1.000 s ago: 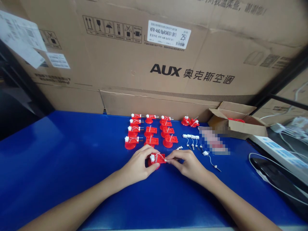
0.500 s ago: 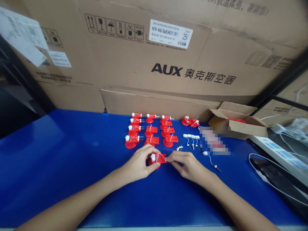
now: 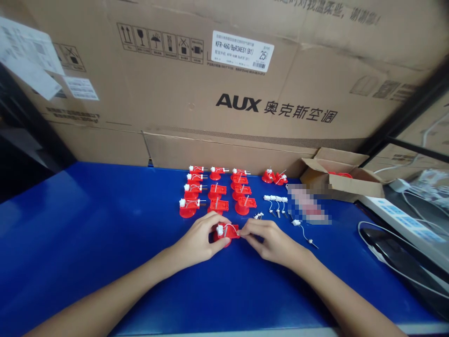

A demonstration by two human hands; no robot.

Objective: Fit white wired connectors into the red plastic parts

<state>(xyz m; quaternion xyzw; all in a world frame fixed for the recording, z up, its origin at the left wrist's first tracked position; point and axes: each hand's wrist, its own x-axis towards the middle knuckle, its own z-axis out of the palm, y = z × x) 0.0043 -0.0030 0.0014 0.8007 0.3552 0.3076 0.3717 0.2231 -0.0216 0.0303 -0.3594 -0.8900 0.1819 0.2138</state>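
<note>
My left hand (image 3: 198, 238) grips a small red plastic holder (image 3: 233, 230) with a round base, thumb in front and fingers behind. A white connector (image 3: 220, 230) sits on its left end, and a thin white wire (image 3: 229, 225) arches from there to the right. At the holder's right end, the thumb and fingertips of my right hand (image 3: 271, 238) are pinched together on the wire's end; what exactly lies between them is hidden. Behind my hands stand rows of similar red holders (image 3: 246, 203), some fitted with white connectors and wires.
White connectors with wires (image 3: 277, 199) lie in a row to the right, with a loose one (image 3: 296, 223) nearer. Small white pieces (image 3: 258, 216) lie behind my right hand. An open carton (image 3: 351, 187), a power strip (image 3: 403, 217) and a black device (image 3: 389, 248) are at right. A large cardboard box (image 3: 189, 117) forms the back.
The whole view has shifted slightly, so things appear a little further left. Both hands keep their hold, and my right fingertips stay at the holder's right end.
</note>
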